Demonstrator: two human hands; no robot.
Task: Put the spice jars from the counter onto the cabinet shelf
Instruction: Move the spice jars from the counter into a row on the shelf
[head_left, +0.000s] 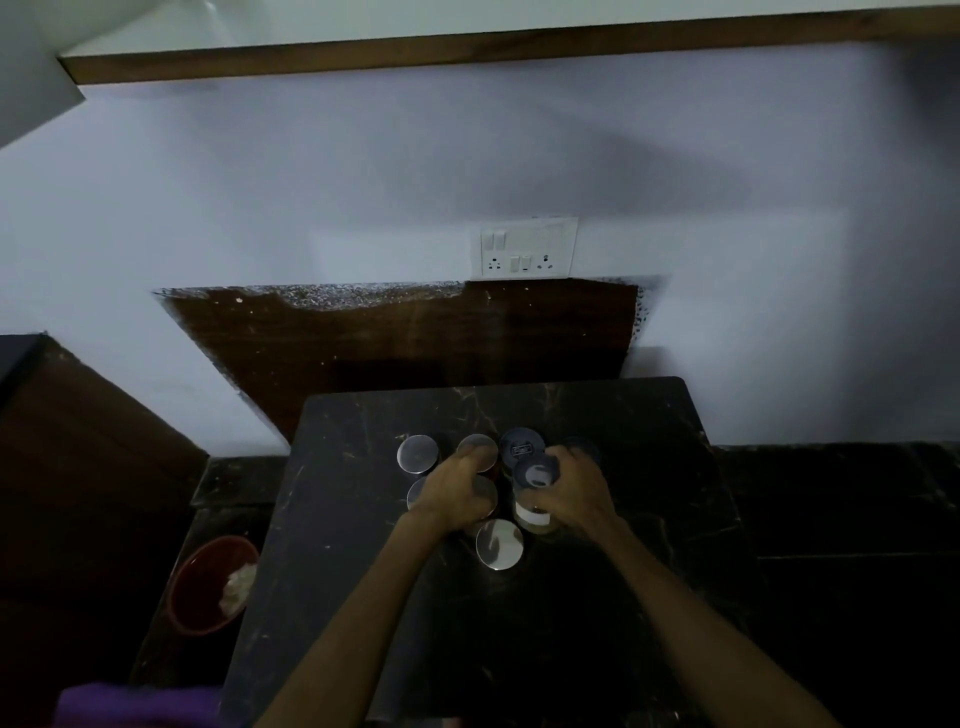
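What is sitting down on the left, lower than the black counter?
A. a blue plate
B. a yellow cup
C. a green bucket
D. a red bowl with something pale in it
D, because a red bowl with a pale lump inside sits low on the left, beside the dark counter where both hands are busy with the jars.

No writing here can be made out: the dark-lidded jar (522, 448) carries a small pale mark on its lid, too blurred to read in this dim light.
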